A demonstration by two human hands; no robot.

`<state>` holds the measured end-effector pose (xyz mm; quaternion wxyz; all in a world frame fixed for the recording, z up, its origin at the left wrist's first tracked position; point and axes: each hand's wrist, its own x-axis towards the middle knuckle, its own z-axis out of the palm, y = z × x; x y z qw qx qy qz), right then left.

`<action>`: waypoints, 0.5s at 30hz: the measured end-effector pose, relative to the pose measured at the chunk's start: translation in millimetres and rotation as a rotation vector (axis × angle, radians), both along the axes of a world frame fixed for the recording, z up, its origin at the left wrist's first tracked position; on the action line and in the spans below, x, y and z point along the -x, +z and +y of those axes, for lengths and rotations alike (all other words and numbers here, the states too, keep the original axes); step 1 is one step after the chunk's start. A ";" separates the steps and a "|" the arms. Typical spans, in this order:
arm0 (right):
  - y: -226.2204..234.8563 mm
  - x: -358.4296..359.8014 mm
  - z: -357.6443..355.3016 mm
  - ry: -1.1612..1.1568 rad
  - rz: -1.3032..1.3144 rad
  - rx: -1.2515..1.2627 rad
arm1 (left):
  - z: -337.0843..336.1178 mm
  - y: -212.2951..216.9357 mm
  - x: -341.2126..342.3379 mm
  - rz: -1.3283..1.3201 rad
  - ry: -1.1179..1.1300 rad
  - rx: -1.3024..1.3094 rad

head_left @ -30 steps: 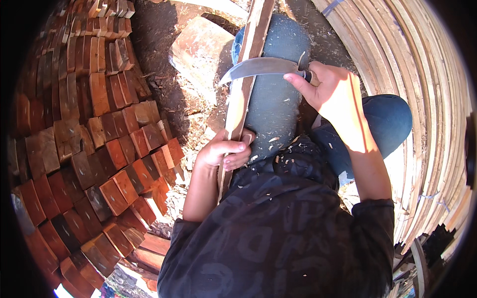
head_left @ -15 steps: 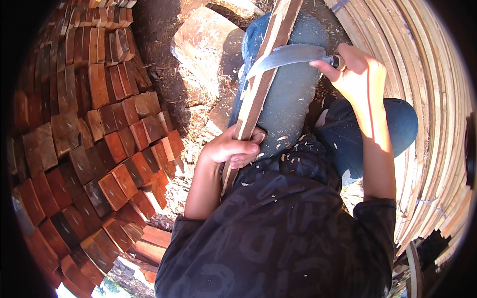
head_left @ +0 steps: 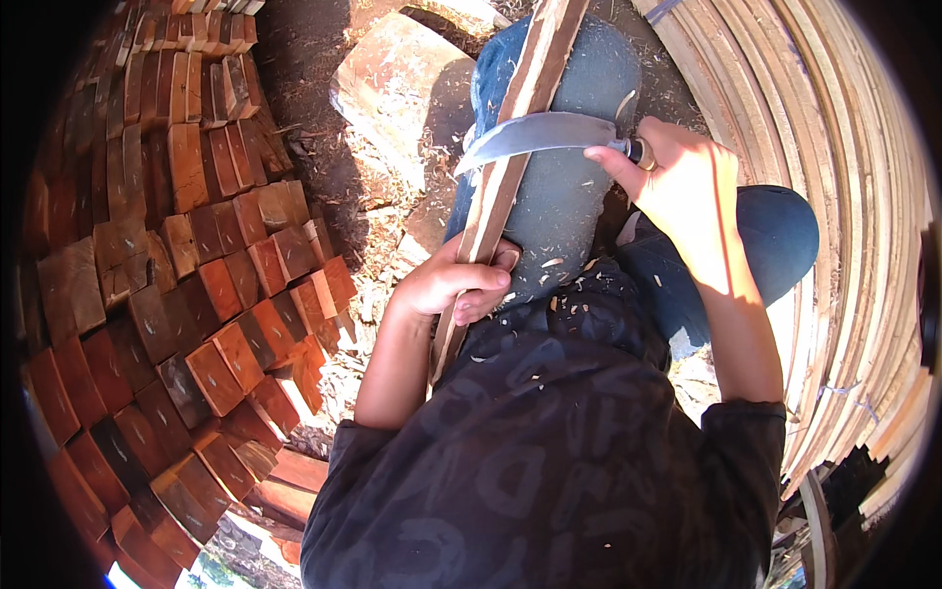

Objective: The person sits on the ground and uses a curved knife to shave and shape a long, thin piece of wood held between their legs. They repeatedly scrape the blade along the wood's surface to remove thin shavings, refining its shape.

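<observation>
A long narrow wooden strip (head_left: pixel 512 147) lies slantwise over my jeans-clad thigh, running from beside my waist to beyond my knee. My left hand (head_left: pixel 459 283) is wrapped round its near part, thumb on top. In my right hand (head_left: pixel 677 182) is the dark handle of a knife with a broad curved steel blade (head_left: pixel 549 133); my thumb lies along the handle near the blade. The blade crosses over the strip above the thigh, its tip pointing left past the strip. Pale wood shavings (head_left: pixel 551 262) are scattered on my jeans and dark shirt.
Stacked reddish-brown wooden blocks (head_left: pixel 211 294) rise on the left. Long pale wooden strips (head_left: pixel 814 118), tied with thin cord, are piled along the right. A flat wooden slab (head_left: pixel 392 98) lies on the shaving-strewn ground beyond my left hand.
The knife and my right hand have moved nearer to me and a little left along the strip. My left hand keeps its grip, and fresh shavings show on the jeans.
</observation>
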<state>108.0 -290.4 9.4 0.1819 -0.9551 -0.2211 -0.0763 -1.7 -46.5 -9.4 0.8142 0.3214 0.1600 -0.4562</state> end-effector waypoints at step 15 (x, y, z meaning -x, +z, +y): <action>1.9 -46.5 -86.2 -0.552 0.141 -0.198 | -4.7 0.1 5.1 -0.053 -0.079 -0.108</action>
